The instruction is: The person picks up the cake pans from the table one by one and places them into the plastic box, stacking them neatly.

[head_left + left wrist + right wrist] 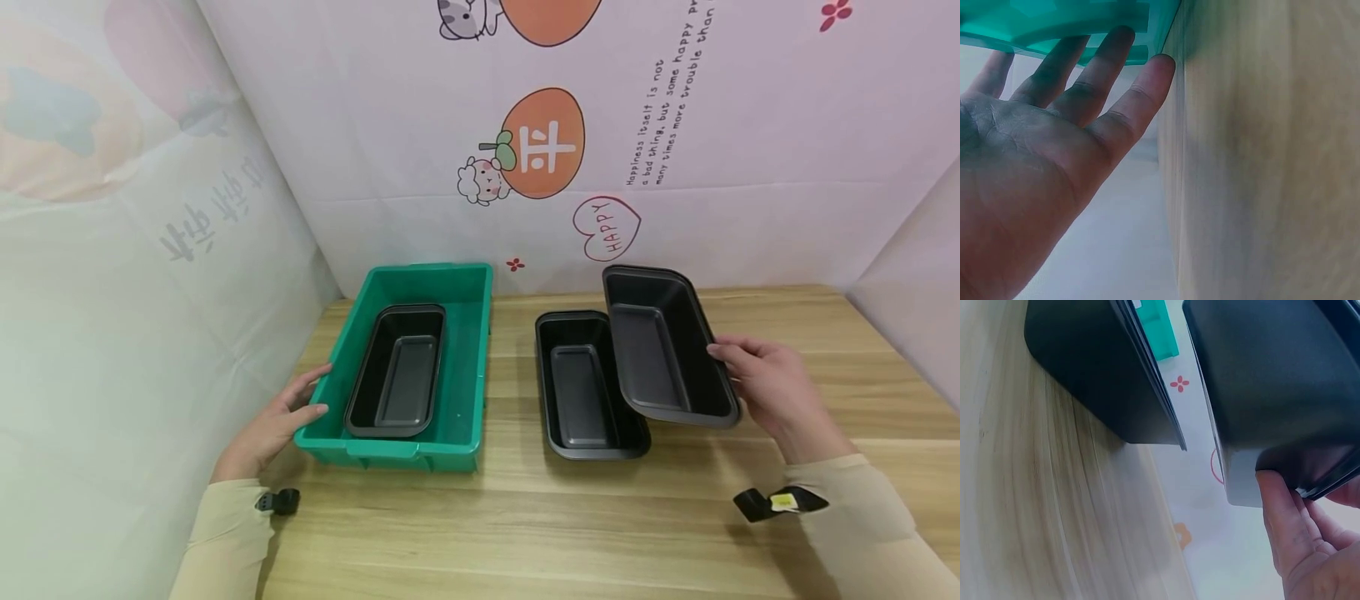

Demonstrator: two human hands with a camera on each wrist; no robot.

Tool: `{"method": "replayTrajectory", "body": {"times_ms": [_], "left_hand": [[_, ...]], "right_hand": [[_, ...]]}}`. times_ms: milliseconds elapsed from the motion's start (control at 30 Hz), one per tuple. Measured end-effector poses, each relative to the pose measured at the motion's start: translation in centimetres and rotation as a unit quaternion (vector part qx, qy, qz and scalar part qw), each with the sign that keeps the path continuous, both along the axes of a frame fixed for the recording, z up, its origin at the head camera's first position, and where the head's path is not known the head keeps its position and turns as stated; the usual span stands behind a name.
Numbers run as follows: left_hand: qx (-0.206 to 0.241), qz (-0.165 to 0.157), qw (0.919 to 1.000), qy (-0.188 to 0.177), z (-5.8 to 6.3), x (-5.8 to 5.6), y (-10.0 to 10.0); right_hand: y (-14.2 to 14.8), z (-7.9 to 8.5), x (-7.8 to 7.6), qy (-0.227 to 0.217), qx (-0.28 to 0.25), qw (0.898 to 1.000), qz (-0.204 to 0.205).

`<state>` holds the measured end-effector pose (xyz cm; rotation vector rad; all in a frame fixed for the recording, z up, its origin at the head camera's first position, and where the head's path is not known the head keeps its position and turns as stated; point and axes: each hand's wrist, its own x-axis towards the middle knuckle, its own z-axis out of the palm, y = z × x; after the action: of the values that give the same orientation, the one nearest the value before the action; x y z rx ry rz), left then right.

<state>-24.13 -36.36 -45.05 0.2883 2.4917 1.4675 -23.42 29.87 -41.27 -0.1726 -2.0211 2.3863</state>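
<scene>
My right hand (776, 392) holds a black loaf pan (647, 354) by its right rim, thumb inside and fingers beneath. The pan is raised and tilted, partly covering another black loaf pan (579, 400) on the table. In the right wrist view, fingers press the underside of the lifted pan (1291, 381), apart from the other pan (1085, 369), whose layered rim suggests a nested stack. At the left, my left hand (270, 425) rests against the side of a green plastic bin (463, 358), its fingers extended. A black loaf pan (408, 383) lies inside the bin, toward its left side.
The wood-grain table (525, 533) runs under everything. A white printed cloth (405, 167) rises behind the bin and pans, and another pale cloth wall (142, 333) stands close to the left hand.
</scene>
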Motion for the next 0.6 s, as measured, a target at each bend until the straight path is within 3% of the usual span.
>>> {"method": "replayTrajectory", "body": {"times_ms": [600], "left_hand": [[0.0, -0.002, 1.0, 0.002, 0.1, 0.1, 0.0]], "right_hand": [[-2.1, 0.0, -0.7, 0.002, 0.011, 1.0, 0.014]]}}
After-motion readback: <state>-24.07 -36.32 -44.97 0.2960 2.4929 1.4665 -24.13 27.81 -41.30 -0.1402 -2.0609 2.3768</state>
